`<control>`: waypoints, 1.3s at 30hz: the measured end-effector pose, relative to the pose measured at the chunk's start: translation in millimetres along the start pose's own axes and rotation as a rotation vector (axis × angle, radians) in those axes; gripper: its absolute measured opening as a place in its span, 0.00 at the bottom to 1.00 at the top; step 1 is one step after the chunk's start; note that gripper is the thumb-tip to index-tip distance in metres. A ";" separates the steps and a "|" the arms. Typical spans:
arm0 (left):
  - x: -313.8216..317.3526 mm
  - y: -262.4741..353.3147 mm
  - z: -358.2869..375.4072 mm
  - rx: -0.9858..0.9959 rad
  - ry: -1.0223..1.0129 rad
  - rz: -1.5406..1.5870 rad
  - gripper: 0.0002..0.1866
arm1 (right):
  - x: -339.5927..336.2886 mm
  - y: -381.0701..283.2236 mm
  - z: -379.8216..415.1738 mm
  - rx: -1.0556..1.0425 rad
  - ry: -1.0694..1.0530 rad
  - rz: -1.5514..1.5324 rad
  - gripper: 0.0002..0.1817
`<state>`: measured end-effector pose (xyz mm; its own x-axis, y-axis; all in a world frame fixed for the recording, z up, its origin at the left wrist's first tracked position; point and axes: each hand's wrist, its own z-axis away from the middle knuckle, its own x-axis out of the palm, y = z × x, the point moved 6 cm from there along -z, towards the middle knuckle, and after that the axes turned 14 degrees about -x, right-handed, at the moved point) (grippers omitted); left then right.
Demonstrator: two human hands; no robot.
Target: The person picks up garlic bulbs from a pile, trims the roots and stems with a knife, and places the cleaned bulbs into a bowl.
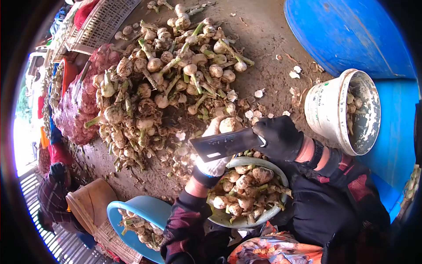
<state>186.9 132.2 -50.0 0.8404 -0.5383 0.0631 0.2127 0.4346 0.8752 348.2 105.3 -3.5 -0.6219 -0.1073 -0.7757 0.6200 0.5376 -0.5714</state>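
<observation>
My right hand [279, 137], in a black glove, is closed round the handle of a wide dark cleaver [224, 144]. The blade reaches left across my left hand [210, 163], which wears a pale glove and is partly hidden behind it. A garlic bulb [228, 125] shows at the blade's upper edge, held by my left hand. Below my hands, a round basin [281, 210] holds many trimmed bulbs. Ahead lies a big heap of garlic with stalks [171, 75] on the ground.
A white bucket [323, 108] lies tilted at the right beside blue barrels [351, 35]. A blue basin [149, 207] and a brown bucket [90, 202] stand lower left, near another person [52, 189]. Net sacks [79, 103] and a crate [103, 22] are upper left.
</observation>
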 end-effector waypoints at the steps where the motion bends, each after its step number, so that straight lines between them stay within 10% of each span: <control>1: -0.6 -9.7 2.4 0.051 0.018 -0.050 0.40 | -0.2 -0.5 1.5 0.004 0.000 0.001 0.11; 12: 12.0 -10.1 7.4 0.098 -0.148 -0.221 0.21 | 31.3 28.4 26.3 0.019 -0.030 -0.113 0.06; 14: 31.1 6.2 10.0 -0.075 -0.433 -0.365 0.23 | 59.8 82.8 56.7 0.362 -0.200 0.008 0.08; 17: 25.3 29.2 4.7 -0.068 -0.182 -0.322 0.27 | 57.3 104.2 83.6 0.521 -0.253 -0.017 0.12; 22: 31.2 34.6 -10.4 0.249 0.208 -0.830 0.20 | 28.6 59.1 51.3 0.550 0.328 -0.854 0.22; 28: 49.1 53.2 -13.2 0.609 0.540 -1.065 0.24 | 21.6 37.0 32.5 0.521 0.394 -0.801 0.26; 31: 30.4 33.5 4.2 0.236 0.658 -0.633 0.19 | 14.9 46.5 40.4 0.600 0.518 -0.788 0.24; 35: 61.2 -43.5 -7.9 -0.492 0.022 0.848 0.13 | 28.7 42.7 48.0 0.514 0.415 -0.642 0.24; 39: 54.5 -51.1 -14.3 -0.371 -0.030 0.915 0.18 | 32.5 26.8 38.9 0.506 0.248 -0.795 0.24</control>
<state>228.9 91.0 -98.2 0.7467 0.1027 0.6572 -0.3663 0.8882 0.2774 363.2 83.6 -54.4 -0.9950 -0.0734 -0.0683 0.0717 -0.0444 -0.9964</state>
